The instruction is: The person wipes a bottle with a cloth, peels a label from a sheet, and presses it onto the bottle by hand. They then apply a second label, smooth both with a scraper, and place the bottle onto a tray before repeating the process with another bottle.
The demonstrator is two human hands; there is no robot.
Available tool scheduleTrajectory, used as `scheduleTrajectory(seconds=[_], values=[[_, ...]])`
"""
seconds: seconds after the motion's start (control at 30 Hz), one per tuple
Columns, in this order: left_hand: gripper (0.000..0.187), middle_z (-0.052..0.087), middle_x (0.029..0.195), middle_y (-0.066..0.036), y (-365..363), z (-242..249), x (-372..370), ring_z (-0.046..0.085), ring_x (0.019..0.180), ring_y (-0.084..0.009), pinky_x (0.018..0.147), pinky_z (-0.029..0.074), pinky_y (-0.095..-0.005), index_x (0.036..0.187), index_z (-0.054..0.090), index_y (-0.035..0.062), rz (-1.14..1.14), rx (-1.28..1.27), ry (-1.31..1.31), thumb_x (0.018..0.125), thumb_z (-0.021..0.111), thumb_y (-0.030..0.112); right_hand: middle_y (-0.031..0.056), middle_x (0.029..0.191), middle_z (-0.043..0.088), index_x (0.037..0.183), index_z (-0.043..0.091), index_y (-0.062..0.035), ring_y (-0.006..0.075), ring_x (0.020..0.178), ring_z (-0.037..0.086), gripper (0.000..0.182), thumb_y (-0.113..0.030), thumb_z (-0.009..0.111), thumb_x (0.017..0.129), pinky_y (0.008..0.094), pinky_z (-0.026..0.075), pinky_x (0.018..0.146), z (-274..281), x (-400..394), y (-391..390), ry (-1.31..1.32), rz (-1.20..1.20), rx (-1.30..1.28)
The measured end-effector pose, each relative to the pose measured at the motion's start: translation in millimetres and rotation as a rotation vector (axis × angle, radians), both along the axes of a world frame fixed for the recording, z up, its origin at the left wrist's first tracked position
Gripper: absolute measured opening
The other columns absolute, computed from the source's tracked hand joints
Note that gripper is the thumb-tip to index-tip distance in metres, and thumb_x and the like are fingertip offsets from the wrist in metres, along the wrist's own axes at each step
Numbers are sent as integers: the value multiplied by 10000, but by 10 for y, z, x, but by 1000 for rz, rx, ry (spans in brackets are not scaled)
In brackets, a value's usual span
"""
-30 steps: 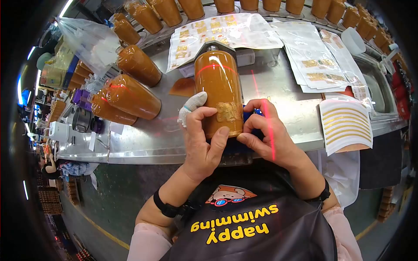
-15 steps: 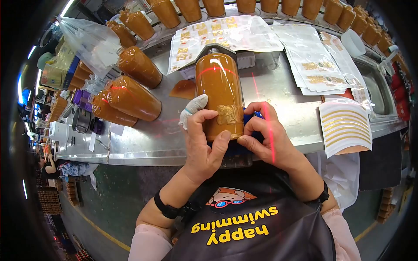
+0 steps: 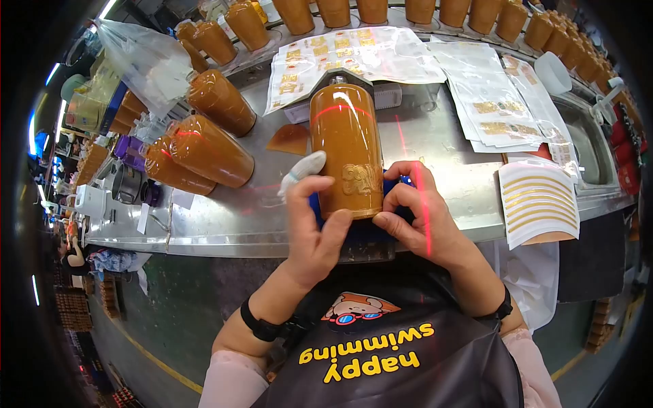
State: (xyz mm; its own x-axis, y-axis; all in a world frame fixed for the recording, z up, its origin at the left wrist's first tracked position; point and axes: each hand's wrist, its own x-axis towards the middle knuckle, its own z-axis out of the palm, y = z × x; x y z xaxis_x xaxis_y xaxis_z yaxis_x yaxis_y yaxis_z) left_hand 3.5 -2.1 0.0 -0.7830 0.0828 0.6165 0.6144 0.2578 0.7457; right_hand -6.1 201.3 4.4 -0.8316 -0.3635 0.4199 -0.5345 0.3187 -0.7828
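A glossy brown bottle point(image 3: 343, 136) lies before me with its neck pointing away, resting in a dark cradle point(image 3: 360, 76). Raised gold lettering point(image 3: 362, 179) shows near its base. My left hand point(image 3: 309, 224) grips the bottle's left side, thumb at the base edge and a white cover on one finger. On the other side my right hand point(image 3: 418, 211) holds the lower right edge with curled fingers and thumb. Blue material shows beneath the bottle, partly hidden. A thin red laser line crosses the bottle and my right hand.
Several brown bottles point(image 3: 212, 151) stand at the left, and a row lines the back. Sheets of gold stickers point(image 3: 493, 95) lie behind and right. A card with curved gold strips point(image 3: 541, 200) sits at the bench's front right, near a sink point(image 3: 585, 146).
The bottle has turned about its length, so the gold lettering has shifted right toward my right hand. My left fingers have slid slightly left; my right hand stays nearly still.
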Motion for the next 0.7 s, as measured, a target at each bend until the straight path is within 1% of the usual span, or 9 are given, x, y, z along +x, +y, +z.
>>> scheduleTrajectory(seconds=[0.13,0.23,0.37,0.4,0.43,0.5,0.63,0.67,0.7], values=[[254,593,1137,-150,-301,-82,239,512,1163,-318,1072,284,-536,1101,599,124,162,-421,257,860,678,148,166,1140,491,804,596,-47,338,1113,466,211,-176,763,791,423,384,962,9,-3,7,-21,10,5],[248,584,1179,-142,-303,-120,325,490,1205,-334,1078,287,-538,1105,597,155,228,-701,481,870,642,91,165,1144,489,805,597,-48,338,1117,465,207,-164,767,784,421,385,964,7,-17,0,-30,17,-10],[258,600,1137,-69,-236,-1,262,515,1193,-300,1075,278,-530,1035,640,209,186,-829,590,805,690,102,163,1136,491,801,594,-50,337,1122,465,202,-150,769,780,418,384,969,14,-7,-4,-32,8,-13],[193,664,1093,45,-180,30,233,516,1220,-195,1091,239,-484,1015,674,241,196,-827,582,831,641,193,163,1133,492,800,592,-50,336,1122,465,200,-145,767,782,419,382,971,16,-2,-9,-28,3,-11],[188,666,1097,48,-118,53,204,517,1222,-196,1087,247,-477,1011,675,235,180,-830,579,833,633,192,162,1130,493,799,590,-51,335,1123,464,198,-141,765,783,419,380,973,15,1,-18,-23,0,-9],[179,669,1106,53,-36,81,177,518,1225,-200,1078,263,-464,1003,676,224,152,-836,569,837,618,191,171,1176,494,872,601,-49,344,1129,480,178,-110,748,793,419,398,965,-15,-9,8,15,14,40],[306,661,1117,-29,-260,19,253,524,1210,-247,1052,299,-466,1030,690,192,139,-494,351,759,666,52,194,1292,482,1096,608,-55,316,1125,545,285,-40,696,825,377,469,911,62,34,71,-75,-50,-76],[367,653,1119,-66,-343,-31,303,529,1193,-260,1040,309,-477,1047,698,194,168,-520,348,725,684,17,196,1295,520,1264,546,-50,250,1088,601,421,-14,655,859,316,510,847,40,32,111,-63,-116,-122],[329,640,1129,-98,-348,-65,323,526,1188,-276,1046,308,-483,1040,693,187,176,-545,358,753,680,27,157,1146,625,1313,509,-29,188,1007,634,431,-32,622,898,279,513,818,-12,40,125,-137,-174,-223]])
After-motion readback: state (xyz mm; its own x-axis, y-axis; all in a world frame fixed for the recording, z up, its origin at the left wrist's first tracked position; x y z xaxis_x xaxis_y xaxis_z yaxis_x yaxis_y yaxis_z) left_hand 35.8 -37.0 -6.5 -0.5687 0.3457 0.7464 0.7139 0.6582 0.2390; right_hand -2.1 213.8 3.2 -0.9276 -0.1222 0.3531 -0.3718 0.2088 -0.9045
